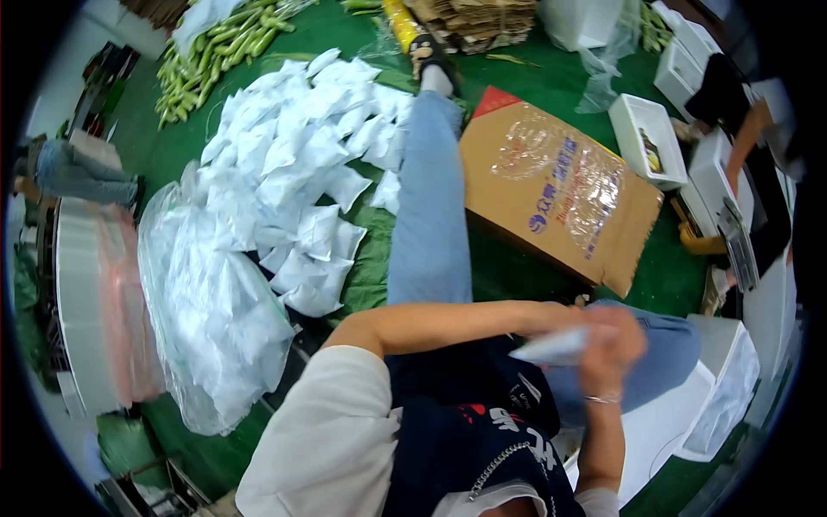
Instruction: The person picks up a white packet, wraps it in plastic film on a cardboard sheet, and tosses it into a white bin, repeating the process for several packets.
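A white, pillow-shaped ice pack (554,347) is over my bent right leg, in my right hand (610,349), whose fingers are closed on it but blurred by motion. My left hand (551,317) reaches across from the left and meets the right one just above the pack. Its fingers overlap the other hand and are smeared, so their grip cannot be made out. To the left of my outstretched leg, a big pile of the same white packs (293,138) lies on the floor. Beside it bulges a clear plastic bag (215,319) full of white packs.
A large cardboard box (551,189) lies right of my outstretched leg. Foam boxes (646,142) stand at the right, where another person's arm (748,142) reaches in. Long green vegetables (228,47) are heaped at the upper left. Flattened cardboard (474,21) is stacked at the top.
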Motion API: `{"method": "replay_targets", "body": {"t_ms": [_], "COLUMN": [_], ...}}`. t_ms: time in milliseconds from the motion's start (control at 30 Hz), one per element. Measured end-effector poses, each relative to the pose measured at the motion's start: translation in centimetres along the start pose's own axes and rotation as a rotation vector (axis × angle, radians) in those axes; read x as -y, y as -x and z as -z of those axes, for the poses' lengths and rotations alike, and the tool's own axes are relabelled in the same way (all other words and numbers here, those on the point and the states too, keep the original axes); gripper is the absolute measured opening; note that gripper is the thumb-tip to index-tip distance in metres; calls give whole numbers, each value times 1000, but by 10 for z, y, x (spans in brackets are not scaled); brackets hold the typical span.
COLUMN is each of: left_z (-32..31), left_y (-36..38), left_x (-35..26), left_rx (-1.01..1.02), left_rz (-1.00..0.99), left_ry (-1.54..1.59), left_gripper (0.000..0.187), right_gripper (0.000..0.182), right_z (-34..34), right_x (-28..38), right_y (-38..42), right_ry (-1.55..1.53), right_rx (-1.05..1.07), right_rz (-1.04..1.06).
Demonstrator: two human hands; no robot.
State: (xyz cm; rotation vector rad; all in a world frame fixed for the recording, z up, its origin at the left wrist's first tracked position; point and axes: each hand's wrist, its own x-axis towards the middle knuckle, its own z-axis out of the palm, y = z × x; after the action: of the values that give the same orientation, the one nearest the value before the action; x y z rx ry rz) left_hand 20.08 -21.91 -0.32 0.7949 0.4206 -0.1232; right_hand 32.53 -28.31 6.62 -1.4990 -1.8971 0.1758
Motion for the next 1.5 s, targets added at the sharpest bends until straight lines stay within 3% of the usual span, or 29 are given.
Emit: {"method": "replay_targets", "body": {"t_ms": [67,133,167,200,267,333,367,400,433,500,533,567,600,633,667,767,833,867,967,1000,1033,1067,1133,1200,1267,1333,1367,1433,1500], "left_z": [-38,-77,-96,-117,-125,-115,-87,-53,-13,43,59,72,81,83,82,128,166,167,176,171,134,126,106,69,67,86,99,98,91], "left_y": [-7,-11,-14,-31,-43,-40,-13,26,53,152,184,213,235,253,251,254,249,245,242,250,252,265,269,264,260,233,197,117,51], "left_x": [-16,-35,-43,-38,-35,-15,-7,9,41,103,156,214,289,329,368,436,450,453,466,453,403,402,382,268,177,99,53,-36,-82], "left_rx": [-128,-127,-142,-218,-186,-128,-122,-409,-992,-1532,-1906,-2274,-2481,-2636,-2683,-2449,-2429,-2533,-2520,-2574,-2642,-2542,-2147,-1873,-1698,-1359,-1276,-1082,-854], "left_rz": [-411,-527,-594,-785,-758,-1400,-1395,-1233,-1209,-641,-575,-248,-108,-181,328,581,1040,938,1134,1018,626,464,-854,-1143,-1077,-974,-931,-790,-902], "left_ry": [-209,-602,-787,-823,-890,-922,-710,-645,-839,-110,164,109,168,138,5,197,165,218,92,297,595,641,1037,730,413,346,260,97,95], "left_gripper": [76,67,62,58,49,39,33,34,34,38,44,61,72,85,98,121,136,135,109,94,82,72,57,56,58,31,18,42,56], "right_gripper": [26,24,29,32,37,39,39,39,39,39,40,40,40,46,42,31,28,27,23,22,21,22,24,38,76,107,112,120,117], "right_z": [47,91,127,161,224,296,319,328,329,320,307,287,262,238,214,153,124,111,79,66,52,39,9,-20,-42,-65,-77,-109,-117], "right_x": [-24,-62,-83,-101,-121,-167,-178,-186,-191,-214,-221,-225,-221,-215,-201,-139,-112,-80,-51,-55,-55,-58,-61,-48,-21,2,8,-3,-34], "right_y": [6,17,33,47,64,104,123,137,149,172,173,165,152,131,107,36,8,-10,-26,-24,-20,-15,-8,-15,-42,-75,-87,-101,-125], "right_ry": [-106,-121,423,387,251,270,310,346,352,281,216,143,76,80,120,56,-102,-107,-124,-132,-220,-238,-306,-434,-467,-412,-384,-268,-306], "right_rx": [-121,-351,-82,-163,-340,-354,-381,-403,-425,-436,-429,-405,-367,-258,-152,-72,-37,48,161,170,191,236,292,380,489,504,450,264,123], "right_rz": [-329,-548,-163,-325,-763,-825,-875,-917,-955,-1003,-1001,-973,-935,-863,-761,-554,-483,-485,-355,-329,-417,-427,-446,-490,-353,-115,-38,-95,-209]}}
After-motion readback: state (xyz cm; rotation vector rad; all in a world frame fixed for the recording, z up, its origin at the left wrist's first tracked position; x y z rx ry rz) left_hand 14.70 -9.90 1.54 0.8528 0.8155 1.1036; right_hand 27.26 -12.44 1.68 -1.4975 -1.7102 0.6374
